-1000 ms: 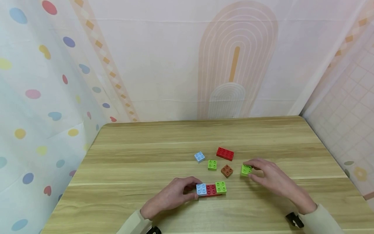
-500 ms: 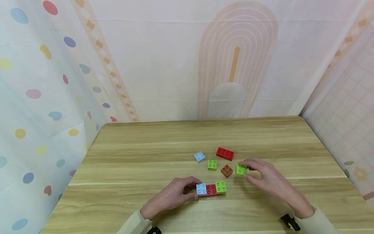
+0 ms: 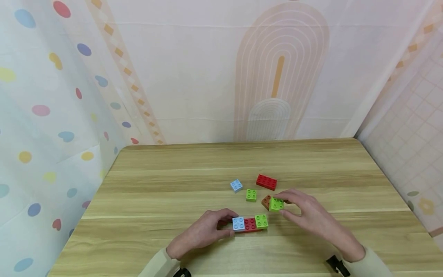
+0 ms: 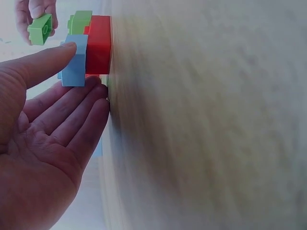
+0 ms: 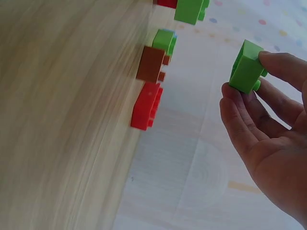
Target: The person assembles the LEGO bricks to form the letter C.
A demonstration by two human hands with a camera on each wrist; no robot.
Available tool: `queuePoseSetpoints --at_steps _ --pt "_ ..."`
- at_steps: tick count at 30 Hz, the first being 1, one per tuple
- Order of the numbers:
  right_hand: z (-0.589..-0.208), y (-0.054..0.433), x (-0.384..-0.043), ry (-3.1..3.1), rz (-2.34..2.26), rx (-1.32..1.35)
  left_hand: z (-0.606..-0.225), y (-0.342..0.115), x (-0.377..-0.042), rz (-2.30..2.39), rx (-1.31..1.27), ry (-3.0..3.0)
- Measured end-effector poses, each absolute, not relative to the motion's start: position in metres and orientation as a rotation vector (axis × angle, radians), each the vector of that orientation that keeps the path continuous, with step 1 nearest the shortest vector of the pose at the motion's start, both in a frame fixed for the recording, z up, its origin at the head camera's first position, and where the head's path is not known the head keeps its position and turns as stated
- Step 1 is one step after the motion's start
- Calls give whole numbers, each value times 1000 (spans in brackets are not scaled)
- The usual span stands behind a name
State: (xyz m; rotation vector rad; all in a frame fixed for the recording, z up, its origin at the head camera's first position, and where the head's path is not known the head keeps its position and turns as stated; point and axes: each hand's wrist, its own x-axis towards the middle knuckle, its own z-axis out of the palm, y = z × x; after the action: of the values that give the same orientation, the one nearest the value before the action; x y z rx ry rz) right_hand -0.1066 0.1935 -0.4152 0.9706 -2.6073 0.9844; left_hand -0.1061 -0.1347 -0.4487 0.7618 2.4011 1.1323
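My left hand (image 3: 207, 230) grips the left end of a small toy-brick build, thumb and fingertips around its light blue brick (image 4: 74, 61). That blue brick and a green brick (image 3: 261, 221) sit at the two ends of a long red brick (image 3: 250, 224), whose middle studs show between them. My right hand (image 3: 309, 211) pinches a loose green brick (image 5: 247, 67) between thumb and fingers, held up above the table. In the head view this green brick partly covers a brown brick (image 3: 266, 201); the right wrist view shows it apart from the table.
Behind the build on the wooden table (image 3: 166, 181) lie a light blue brick (image 3: 236, 186), a small green brick (image 3: 251, 195) and a long red brick (image 3: 267, 182). A patterned curtain (image 3: 187, 77) hangs behind and at both sides of the table.
My right hand has moved left with the green brick, from right of the brown brick to partly over it and closer to the build. The left hand and build stay put.
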Motion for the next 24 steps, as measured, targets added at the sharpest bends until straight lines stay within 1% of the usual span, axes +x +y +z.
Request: queuePoseSetpoints --at_steps 24 --pt "-415 154 -106 -2656 1044 1113 -450 -134 -110 1121 768 2402"
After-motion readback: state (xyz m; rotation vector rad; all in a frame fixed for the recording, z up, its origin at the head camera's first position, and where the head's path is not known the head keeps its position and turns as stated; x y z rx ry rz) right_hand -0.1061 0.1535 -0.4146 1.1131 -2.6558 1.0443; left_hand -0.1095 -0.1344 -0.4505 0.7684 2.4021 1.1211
